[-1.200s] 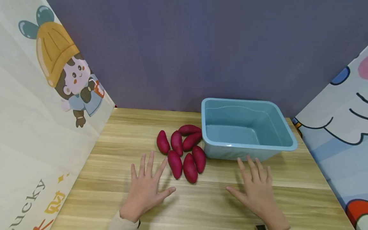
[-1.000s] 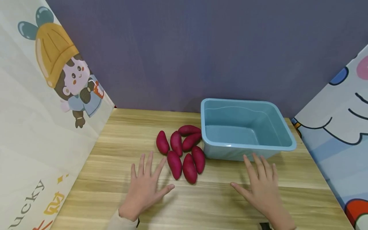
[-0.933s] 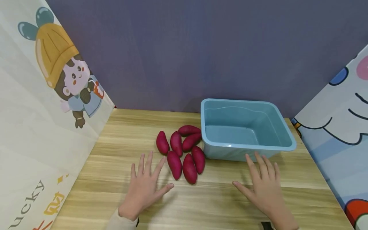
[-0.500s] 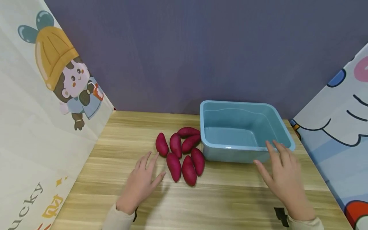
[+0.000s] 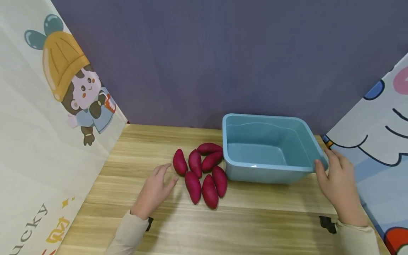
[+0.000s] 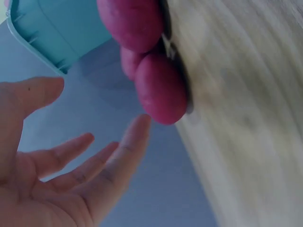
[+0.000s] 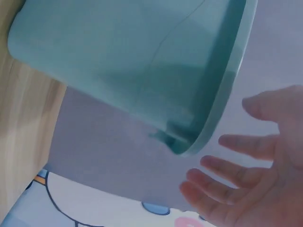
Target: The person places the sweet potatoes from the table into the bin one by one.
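Note:
Several purple-red sweet potatoes lie in a loose cluster on the wooden table. My left hand hovers just left of them, fingers loosely bent and holding nothing. In the left wrist view its index fingertip overlaps the end of the nearest sweet potato. Right of the cluster stands a light blue plastic bin with nothing inside. My right hand is at the bin's front right corner, thumb and fingers spread. From the right wrist view, those fingers are beside the rim with a small gap.
A dark grey-blue panel rises behind the table. White sheets with cartoon prints flank it, one at the left and one at the right. Two sweet potatoes lie right against the bin's left side.
My right hand has moved right from the bin's front to its right corner. My left hand has turned and its fingers have drawn together near the leftmost sweet potato. Bin and sweet potatoes stay put.

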Demonstrator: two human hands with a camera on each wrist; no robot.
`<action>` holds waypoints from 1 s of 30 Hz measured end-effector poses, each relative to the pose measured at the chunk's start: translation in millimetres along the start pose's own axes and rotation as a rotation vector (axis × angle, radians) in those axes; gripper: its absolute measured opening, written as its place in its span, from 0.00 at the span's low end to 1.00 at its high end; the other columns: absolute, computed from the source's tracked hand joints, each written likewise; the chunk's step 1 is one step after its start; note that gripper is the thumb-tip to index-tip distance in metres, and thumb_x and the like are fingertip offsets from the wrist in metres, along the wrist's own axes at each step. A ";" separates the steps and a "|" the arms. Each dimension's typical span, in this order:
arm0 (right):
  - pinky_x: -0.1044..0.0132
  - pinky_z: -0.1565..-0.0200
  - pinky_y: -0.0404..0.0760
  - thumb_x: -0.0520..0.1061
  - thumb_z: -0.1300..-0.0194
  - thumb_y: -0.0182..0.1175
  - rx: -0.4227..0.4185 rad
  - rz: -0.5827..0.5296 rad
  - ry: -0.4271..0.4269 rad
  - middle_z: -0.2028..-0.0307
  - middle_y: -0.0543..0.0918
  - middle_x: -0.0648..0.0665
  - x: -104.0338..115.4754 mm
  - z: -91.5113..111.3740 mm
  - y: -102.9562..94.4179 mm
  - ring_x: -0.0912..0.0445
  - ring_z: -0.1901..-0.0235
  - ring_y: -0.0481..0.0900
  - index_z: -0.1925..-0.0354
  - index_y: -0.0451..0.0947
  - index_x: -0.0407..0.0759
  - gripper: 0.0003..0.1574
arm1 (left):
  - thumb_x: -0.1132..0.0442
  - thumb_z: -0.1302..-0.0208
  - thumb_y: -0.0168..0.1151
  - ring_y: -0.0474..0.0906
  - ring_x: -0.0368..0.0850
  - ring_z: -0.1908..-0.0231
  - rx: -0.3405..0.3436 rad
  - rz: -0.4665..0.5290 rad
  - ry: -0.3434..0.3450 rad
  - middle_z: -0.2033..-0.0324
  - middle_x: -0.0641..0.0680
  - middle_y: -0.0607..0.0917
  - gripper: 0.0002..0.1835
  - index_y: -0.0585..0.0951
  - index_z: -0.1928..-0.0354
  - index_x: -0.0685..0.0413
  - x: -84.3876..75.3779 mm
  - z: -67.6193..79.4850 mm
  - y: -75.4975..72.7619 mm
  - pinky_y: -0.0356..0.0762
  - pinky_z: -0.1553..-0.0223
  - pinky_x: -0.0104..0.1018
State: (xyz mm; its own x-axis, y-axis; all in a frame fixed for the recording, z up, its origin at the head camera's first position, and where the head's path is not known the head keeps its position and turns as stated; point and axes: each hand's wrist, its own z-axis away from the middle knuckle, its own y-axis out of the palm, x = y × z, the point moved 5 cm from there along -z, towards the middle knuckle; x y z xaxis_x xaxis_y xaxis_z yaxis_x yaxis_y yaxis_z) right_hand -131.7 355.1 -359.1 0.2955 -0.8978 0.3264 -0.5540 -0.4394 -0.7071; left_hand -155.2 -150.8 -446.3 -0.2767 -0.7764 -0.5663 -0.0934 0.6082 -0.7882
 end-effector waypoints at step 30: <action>0.77 0.67 0.83 0.46 0.24 0.55 0.149 -0.391 0.636 0.50 0.74 0.56 -57.4 20.9 7.4 0.70 0.68 0.82 0.32 0.68 0.31 0.30 | 0.55 0.38 0.73 0.87 0.57 0.64 0.089 0.734 -0.508 0.41 0.69 0.76 0.38 0.68 0.34 0.70 72.0 -65.3 53.8 0.88 0.63 0.43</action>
State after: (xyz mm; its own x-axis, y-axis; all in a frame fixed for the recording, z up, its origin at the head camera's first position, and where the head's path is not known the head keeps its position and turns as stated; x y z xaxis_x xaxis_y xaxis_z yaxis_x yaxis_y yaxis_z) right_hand -136.5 404.0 -396.2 -0.0816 -0.5407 0.8372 -0.3772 -0.7608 -0.5281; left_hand -242.6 -163.1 -513.7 0.2212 -0.1896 -0.9566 0.0212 0.9816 -0.1897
